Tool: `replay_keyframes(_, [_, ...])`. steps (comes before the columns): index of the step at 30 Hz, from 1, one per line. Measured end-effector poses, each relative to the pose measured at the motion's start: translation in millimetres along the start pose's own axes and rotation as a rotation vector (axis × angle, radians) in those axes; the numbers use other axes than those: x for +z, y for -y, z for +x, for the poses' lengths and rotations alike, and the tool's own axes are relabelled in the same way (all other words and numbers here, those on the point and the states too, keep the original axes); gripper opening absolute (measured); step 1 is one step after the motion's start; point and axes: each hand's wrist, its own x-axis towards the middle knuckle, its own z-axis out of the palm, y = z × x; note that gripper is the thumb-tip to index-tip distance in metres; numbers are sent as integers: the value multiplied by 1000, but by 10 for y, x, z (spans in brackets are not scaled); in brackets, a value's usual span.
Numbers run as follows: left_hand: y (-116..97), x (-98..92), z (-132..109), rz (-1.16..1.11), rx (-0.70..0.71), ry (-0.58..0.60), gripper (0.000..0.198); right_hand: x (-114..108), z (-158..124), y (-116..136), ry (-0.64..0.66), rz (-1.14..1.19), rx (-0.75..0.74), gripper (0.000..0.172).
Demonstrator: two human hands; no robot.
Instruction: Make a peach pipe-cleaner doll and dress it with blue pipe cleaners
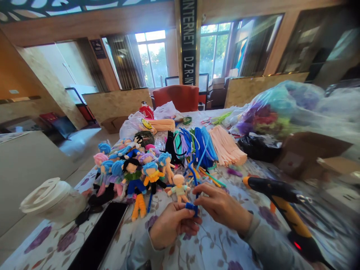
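Above the near middle of the table, my left hand [176, 223] pinches a coiled piece of blue pipe cleaner [190, 206] between thumb and fingers. My right hand [223, 206] closes on the same pipe cleaner, whose loose end rises in a wavy line from the coil. Just behind the hands is a bald pipe-cleaner doll [179, 186] in a pale shirt. To its left lies a crowd of finished-looking dolls [133, 174] with blue, pink, purple and black hair. A small yellow-orange legs piece [139, 207] rests in front of them.
Bundles of blue pipe cleaners [206, 148] and peach pipe cleaners [226, 144] lie behind the hands. At right is a black-and-yellow glue gun [284, 208] with a red light. A phone [99, 236] and white lidded container [53, 200] occupy the left. Cardboard boxes [306, 150] stand far right.
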Motion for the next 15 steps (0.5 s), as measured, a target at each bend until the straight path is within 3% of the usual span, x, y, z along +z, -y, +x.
replay_keyframes(15, [-13,69,-17,60,29,-41,23,50,21,25,-22,-14,-39,28])
